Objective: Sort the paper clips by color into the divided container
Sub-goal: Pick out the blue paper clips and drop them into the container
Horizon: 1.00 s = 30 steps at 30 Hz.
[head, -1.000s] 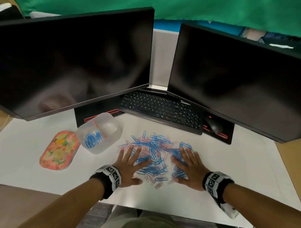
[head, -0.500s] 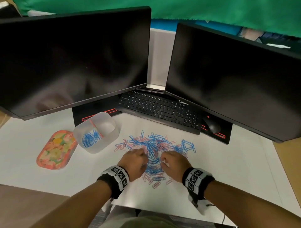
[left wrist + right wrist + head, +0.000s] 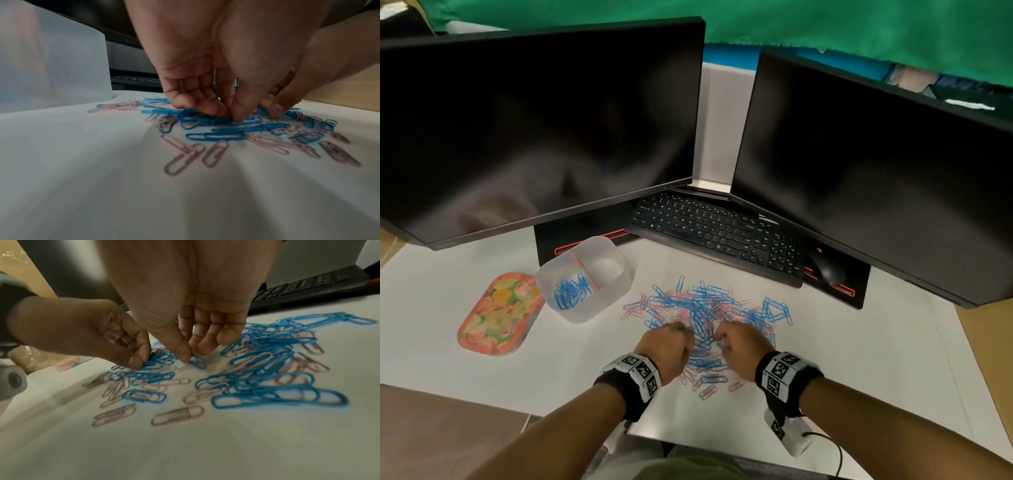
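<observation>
Fingertips of right hand pinch together on one blue clip at the near-middle of the pile, thumb meeting index, other fingers curled loosely above. Left hand fingers curled down, thumb and fingers closing on a bunch of blue clips in the pile's centre; exactly how many are gripped cannot be told. Both hands sit side by side, knuckles up, close but apart, each wrist wearing a black band with square black-and-white markers.

Paper clip pile spread loose on white desk surface, blue and pink thin looped wire mixed and overlapping, a few pink strays at the near edge.

Divided container: translucent frosted plastic tub, rounded corners, left of the pile and near it, not touching. A thin pink divider splits it in two. Left compartment holds a heap of blue clips; right compartment shows only its pale bottom.

Oval tray just left of the tub, glossy, orange-pink rim, floral or fruit print in yellow, green, pink; whether anything lies in it cannot be told.

Behind: black keyboard, black mouse, two dark monitors, green cloth above
</observation>
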Available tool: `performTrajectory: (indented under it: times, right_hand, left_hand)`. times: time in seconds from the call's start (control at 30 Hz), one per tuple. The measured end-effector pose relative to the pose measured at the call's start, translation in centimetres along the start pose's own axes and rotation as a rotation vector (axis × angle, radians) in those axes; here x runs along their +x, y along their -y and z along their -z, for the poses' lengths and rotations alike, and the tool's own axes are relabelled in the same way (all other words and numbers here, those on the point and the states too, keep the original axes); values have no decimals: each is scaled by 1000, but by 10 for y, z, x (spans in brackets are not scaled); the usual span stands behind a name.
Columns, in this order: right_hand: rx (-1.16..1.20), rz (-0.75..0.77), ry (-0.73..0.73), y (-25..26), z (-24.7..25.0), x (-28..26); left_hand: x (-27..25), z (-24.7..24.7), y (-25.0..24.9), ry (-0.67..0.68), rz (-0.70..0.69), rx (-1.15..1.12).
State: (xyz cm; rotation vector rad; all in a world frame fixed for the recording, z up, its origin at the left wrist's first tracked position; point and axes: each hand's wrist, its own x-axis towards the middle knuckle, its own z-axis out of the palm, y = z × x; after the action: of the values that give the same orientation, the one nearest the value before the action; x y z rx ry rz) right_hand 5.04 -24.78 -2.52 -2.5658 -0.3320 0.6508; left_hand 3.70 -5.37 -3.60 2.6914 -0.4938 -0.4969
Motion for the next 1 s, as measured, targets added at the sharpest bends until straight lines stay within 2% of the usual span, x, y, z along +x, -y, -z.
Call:
performTrajectory:
  times: [0.23, 0.43, 0.67, 0.77, 0.87, 0.93, 1.0]
  right_hand:
    - [202, 2, -39, -9, 10, 4]
    - [389, -128, 1, -6, 20, 8]
    - [444, -162, 27, 2, 21, 16]
    - [354, -87, 17, 4, 21, 15]
    - [135, 114, 41, 6, 17, 14]
    - [-23, 232, 72, 6, 12, 15]
    - [-106, 278, 88, 6, 9, 18]
  left_hand:
    - [2, 10, 10, -34, 109, -298]
    - [5, 17, 15, -110, 166, -540]
    - [7, 23, 17, -53, 280, -742]
    - [9, 27, 13, -87, 407, -1046]
    - [11, 34, 12, -102, 465, -1191]
    - [9, 38, 12, -115, 481, -1242]
    - [6, 40, 12, -116, 475, -1132]
